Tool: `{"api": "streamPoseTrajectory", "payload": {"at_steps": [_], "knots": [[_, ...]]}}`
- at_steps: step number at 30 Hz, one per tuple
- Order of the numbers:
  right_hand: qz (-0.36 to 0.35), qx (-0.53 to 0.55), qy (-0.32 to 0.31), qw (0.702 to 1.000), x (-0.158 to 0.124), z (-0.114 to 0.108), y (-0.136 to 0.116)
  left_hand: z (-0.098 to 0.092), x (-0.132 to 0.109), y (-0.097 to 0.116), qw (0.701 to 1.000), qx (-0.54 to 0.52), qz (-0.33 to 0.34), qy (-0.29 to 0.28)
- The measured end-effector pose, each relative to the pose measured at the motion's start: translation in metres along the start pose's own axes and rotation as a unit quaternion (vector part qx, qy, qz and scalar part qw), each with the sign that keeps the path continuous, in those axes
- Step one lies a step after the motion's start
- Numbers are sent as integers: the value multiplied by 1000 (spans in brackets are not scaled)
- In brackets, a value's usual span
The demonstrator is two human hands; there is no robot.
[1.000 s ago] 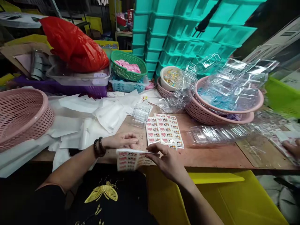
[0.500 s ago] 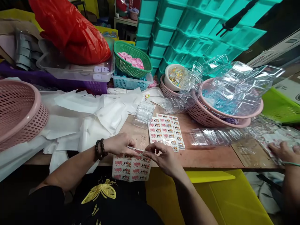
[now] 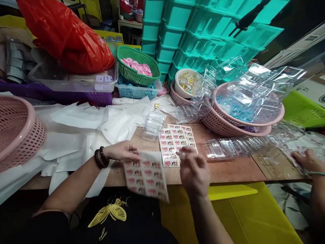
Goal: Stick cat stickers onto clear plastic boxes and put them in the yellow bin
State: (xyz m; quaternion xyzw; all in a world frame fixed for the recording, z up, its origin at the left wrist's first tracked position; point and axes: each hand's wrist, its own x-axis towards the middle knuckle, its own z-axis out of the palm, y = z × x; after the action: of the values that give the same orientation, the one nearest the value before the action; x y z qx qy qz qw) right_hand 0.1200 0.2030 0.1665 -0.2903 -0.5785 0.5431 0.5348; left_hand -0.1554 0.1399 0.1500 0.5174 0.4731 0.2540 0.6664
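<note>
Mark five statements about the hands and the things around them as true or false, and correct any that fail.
1. The left hand holds a sticker sheet. True.
2. The right hand grips that same sheet. False: it is apart from the sheet, too blurred to tell whether it holds anything.
3. More sticker sheets lie on the table. True.
4. The pink pieces are in the white bowl. False: they are in the green basket.
5. In the picture, the red bag is left of the green basket. True.
</note>
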Motion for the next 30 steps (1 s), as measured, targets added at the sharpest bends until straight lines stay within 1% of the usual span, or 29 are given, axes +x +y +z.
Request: {"api": "streamPoseTrajectory", "payload": {"at_steps": [1, 2, 3, 4, 5, 7, 9, 10, 12, 15, 17, 18, 20, 22, 24, 27, 28, 30], "knots": [[64, 72, 26, 995, 14, 1, 5, -5, 1, 3, 997, 28, 30, 61], [111, 121, 36, 986, 29, 3, 11, -10, 4, 6, 989, 60, 62, 122], [143, 150, 41, 977, 45, 6, 19, -14, 10, 10, 978, 86, 89, 171], [166, 167, 46, 971, 60, 10, 28, -17, 18, 12, 969, 102, 106, 199], [184, 178, 49, 965, 73, 16, 37, -20, 27, 14, 967, 105, 108, 205], [208, 190, 45, 958, 91, 27, 52, -21, 45, 16, 973, 86, 102, 189], [219, 198, 28, 955, 98, 36, 60, -19, 56, 15, 976, 74, 105, 178], [223, 202, 18, 954, 97, 38, 62, -16, 56, 13, 975, 74, 108, 177], [230, 202, -3, 952, 89, 38, 60, -6, 47, 9, 976, 74, 109, 175], [257, 163, -61, 951, 73, 29, 53, 12, 18, 3, 976, 90, 111, 161], [273, 110, -101, 950, 66, 23, 46, 22, -1, 1, 977, 105, 102, 156], [267, 76, -107, 955, 64, 21, 42, 26, -9, 1, 977, 109, 93, 155], [221, -11, -100, 970, 66, 18, 31, 32, -19, 1, 979, 115, 76, 152], [168, -93, -94, 977, 72, 20, 19, 35, -23, 1, 976, 137, 76, 153], [160, -140, -127, 969, 77, 26, 8, 37, -23, 2, 967, 174, 91, 160], [205, -165, -198, 944, 80, 40, 2, 38, -21, 2, 956, 219, 105, 164], [222, -168, -208, 937, 80, 44, 3, 38, -20, 2, 954, 228, 103, 163], [258, -169, -210, 928, 80, 51, 9, 37, -19, 2, 953, 238, 98, 159]]}}
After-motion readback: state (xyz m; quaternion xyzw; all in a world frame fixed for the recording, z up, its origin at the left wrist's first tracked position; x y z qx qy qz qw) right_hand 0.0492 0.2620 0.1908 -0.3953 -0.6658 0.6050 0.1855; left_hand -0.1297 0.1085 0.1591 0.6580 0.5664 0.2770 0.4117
